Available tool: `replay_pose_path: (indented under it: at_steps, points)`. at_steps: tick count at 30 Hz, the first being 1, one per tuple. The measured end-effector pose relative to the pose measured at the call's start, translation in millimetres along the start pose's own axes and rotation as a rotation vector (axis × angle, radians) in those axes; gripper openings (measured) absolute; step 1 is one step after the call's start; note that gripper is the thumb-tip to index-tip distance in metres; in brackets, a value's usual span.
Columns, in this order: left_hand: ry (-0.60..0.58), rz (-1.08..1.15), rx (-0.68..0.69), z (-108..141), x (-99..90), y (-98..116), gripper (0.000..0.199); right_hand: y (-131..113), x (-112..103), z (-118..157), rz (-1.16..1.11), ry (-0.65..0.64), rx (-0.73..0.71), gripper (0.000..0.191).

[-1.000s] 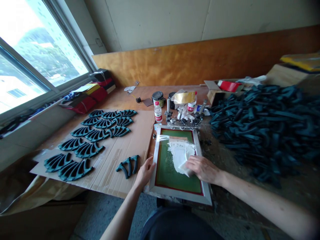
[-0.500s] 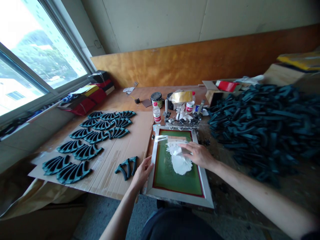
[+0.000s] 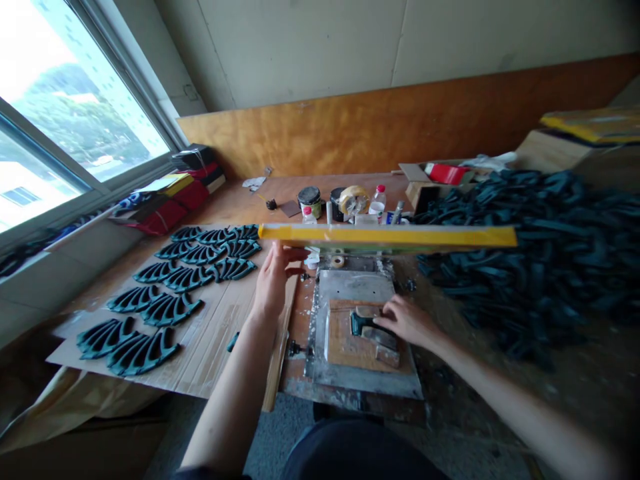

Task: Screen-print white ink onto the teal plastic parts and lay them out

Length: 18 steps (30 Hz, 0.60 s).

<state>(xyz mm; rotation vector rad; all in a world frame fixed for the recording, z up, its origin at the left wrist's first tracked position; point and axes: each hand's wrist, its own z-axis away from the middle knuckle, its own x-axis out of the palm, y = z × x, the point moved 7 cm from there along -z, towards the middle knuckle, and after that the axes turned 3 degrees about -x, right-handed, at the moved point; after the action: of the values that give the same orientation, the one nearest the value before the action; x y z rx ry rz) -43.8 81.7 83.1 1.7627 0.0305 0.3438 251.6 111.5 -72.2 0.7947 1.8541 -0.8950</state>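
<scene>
Hands apart: my left hand [image 3: 274, 283] is raised with its fingers spread, the fingertips [image 3: 296, 253] right under the yellow-taped edge of a silkscreen frame [image 3: 387, 235], which I see edge-on across my view. My right hand [image 3: 407, 322] is low, fingers curled down onto a dark teal moulded piece [image 3: 363, 324]. That piece lies on a brown cardboard pad [image 3: 345, 350], which sits on a metal-covered print base [image 3: 353, 287] directly below the frame. Just left of the base are a hinge clamp [image 3: 297, 348] and a long wooden strip [image 3: 277, 373]. Farther left, a cardboard sheet [image 3: 220, 347] carries rows of matching teal pieces [image 3: 170, 310]; to my right rises a large heap of them [image 3: 525, 253]. Beyond the frame, on the wooden surface [image 3: 240, 193], stand an ink tin [image 3: 309, 200], a tape roll [image 3: 353, 199] and a plastic bottle [image 3: 379, 199].
</scene>
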Motion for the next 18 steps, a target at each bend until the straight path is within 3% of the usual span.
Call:
replay_pose_path:
  at_steps: [2, 4, 6, 7, 8, 9, 11, 12, 14, 16, 18]
  points:
    - [0.019, 0.040, 0.007, -3, 5.7, 1, 0.051, -18, 25, 10, 0.059, -0.085, -0.039, 0.017]
    - [0.065, 0.057, -0.051, 13, 6.8, -18, 0.053, -27, 34, 14, 0.041, -0.128, 0.042, 0.010]
    - [-0.008, 0.028, -0.307, 48, 16.1, -67, 0.058, -41, 31, 19, -0.041, -0.087, 0.141, 0.014]
    - [-0.127, -0.002, -0.521, 75, 26.2, -99, 0.062, -52, 26, 22, -0.074, -0.031, 0.164, 0.016]
    - [-0.231, -0.007, -0.717, 104, 34.9, -130, 0.064, -67, 21, 24, -0.096, 0.031, 0.154, 0.017]
    - [-0.258, 0.035, -0.827, 128, 39.2, -152, 0.062, -84, 18, 27, -0.116, 0.079, 0.094, 0.017]
    - [-0.159, 0.162, -0.898, 157, 35.9, -183, 0.052, -117, 18, 30, -0.163, 0.067, -0.129, 0.015]
    - [-0.074, 0.203, -0.896, 163, 27.4, -192, 0.047, -122, 20, 31, -0.185, 0.029, -0.227, 0.015]
    - [0.083, 0.181, -0.857, 159, -5.1, -202, 0.041, -92, 18, 29, -0.186, -0.027, -0.244, 0.019]
    - [0.216, 0.048, -0.793, 145, -58.1, -203, 0.040, -13, 5, 22, -0.103, 0.013, 0.009, 0.028]
    - [0.371, -0.170, -0.741, 132, -126.3, -199, 0.043, 79, -17, 18, 0.043, 0.126, 0.270, 0.041]
